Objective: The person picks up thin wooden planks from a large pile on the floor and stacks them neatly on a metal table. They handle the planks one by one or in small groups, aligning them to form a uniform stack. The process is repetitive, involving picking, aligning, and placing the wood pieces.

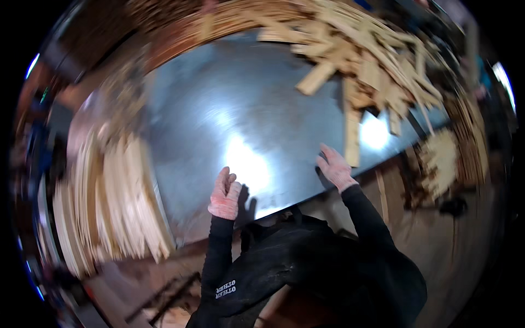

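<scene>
Both my hands wear pale pinkish knit gloves, and neither holds anything. Above the near edge of a shiny metal tabletop is my left hand, its fingers loosely raised and partly bent, with its shadow beside it. My right hand reaches over the same edge further right, fingers stretched out and apart. Closest to it lies a narrow light wooden strip, just beyond the fingertips and not visibly touched. That strip sticks out from a jumbled heap of wooden strips at the far right of the tabletop.
Long pale boards stand packed in a row along the table's left side. More stacked strips line the far edge. At the right, beyond the table, is a bundle of wood with its cut ends showing. The picture is blurred toward its rim.
</scene>
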Motion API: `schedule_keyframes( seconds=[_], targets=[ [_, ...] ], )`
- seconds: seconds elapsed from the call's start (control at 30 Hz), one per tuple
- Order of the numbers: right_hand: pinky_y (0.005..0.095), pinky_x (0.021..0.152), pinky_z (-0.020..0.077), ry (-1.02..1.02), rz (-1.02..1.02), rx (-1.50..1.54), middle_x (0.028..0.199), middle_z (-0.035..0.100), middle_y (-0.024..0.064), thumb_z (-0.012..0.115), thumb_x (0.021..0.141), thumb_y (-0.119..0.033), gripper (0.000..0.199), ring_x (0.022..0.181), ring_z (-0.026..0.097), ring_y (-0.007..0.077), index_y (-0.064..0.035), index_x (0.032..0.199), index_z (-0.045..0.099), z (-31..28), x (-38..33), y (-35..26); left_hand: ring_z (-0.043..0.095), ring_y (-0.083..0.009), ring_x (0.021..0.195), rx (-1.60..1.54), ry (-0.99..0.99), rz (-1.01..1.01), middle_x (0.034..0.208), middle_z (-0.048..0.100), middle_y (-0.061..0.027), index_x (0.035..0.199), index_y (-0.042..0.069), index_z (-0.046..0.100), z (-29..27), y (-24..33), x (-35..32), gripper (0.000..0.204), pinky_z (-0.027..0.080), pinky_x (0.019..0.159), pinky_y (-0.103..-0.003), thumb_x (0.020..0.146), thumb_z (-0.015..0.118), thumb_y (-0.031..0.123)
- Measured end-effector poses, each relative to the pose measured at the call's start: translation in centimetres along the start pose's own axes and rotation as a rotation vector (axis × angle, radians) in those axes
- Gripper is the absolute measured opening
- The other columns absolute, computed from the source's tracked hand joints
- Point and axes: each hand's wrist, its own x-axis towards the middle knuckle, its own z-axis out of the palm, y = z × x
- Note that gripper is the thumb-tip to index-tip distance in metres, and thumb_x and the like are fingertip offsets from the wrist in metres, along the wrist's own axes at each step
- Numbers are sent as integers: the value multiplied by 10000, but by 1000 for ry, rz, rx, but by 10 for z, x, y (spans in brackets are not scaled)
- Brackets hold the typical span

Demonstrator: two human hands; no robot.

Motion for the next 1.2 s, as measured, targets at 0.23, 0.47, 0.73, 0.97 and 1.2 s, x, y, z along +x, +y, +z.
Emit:
schedule_keyframes(
  seconds=[0.23, 0.47, 0.73, 0.97, 1.2],
  targets=[
    [439, 1021, 413, 588, 207, -117, 1311, 558, 199, 593, 908, -405, 613, 1207, 514, 386, -21, 1371, 475, -110, 78, 150, 564, -311, 1200, 629, -322, 14, 1347, 538, -239, 1466, 34, 349, 216, 16, 197, 735, 447, 1005, -389, 851, 670, 276],
    [415, 1058, 394, 490, 474, -450, 1367, 525, 201, 571, 892, -453, 674, 1242, 513, 354, -75, 1429, 420, -231, 176, 241, 582, -219, 1123, 126, -445, 17, 1256, 586, -198, 1423, 3, 402, 388, -36, 328, 587, 470, 954, -328, 919, 650, 176],
    [454, 984, 444, 441, 664, -578, 1268, 561, 256, 753, 717, -471, 896, 1159, 554, 401, -1, 1393, 397, -314, 196, 422, 624, -224, 1080, 200, -681, 245, 1208, 620, -136, 1377, 4, 471, 521, 25, 275, 537, 516, 883, -321, 900, 677, 141],
    [457, 994, 440, 239, 614, -164, 1246, 571, 225, 771, 756, -282, 963, 1161, 544, 409, -21, 1494, 210, -312, 192, 499, 453, -346, 1301, 1290, -508, 1212, 1380, 500, -165, 1454, 86, 338, 753, 92, 374, 929, 323, 1092, -504, 707, 799, 390],
    [460, 954, 467, 38, 558, -232, 1245, 563, 193, 775, 743, -379, 1015, 1147, 566, 360, -105, 1516, 178, -334, 169, 499, 533, -304, 1216, 1768, -722, 858, 1245, 589, -158, 1359, 150, 466, 788, 76, 398, 759, 367, 1043, -427, 680, 779, 277]
  ],
)
